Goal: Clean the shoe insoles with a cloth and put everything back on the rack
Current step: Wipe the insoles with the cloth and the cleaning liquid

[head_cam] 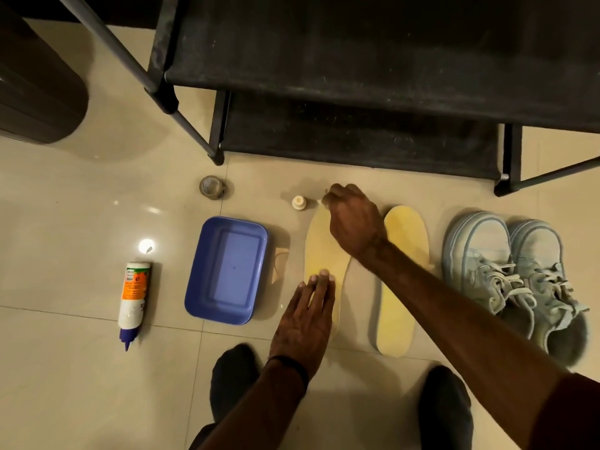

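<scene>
Left hand [305, 323] flat on insole [319, 254], right hand [352, 219] curled

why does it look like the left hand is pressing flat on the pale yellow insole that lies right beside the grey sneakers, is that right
Not quite. In the head view the left hand presses flat on the pale yellow insole next to the blue plastic tub; the other yellow insole lies beside the grey sneakers.

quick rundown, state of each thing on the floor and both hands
left insole: flat, pinned by both hands
right insole: flat, untouched
left hand: fingers straight, pressing heel end
right hand: curled at toe end, contents unclear
sneakers: upright, side by side
blue tub: upright
bottle: lying down
</scene>
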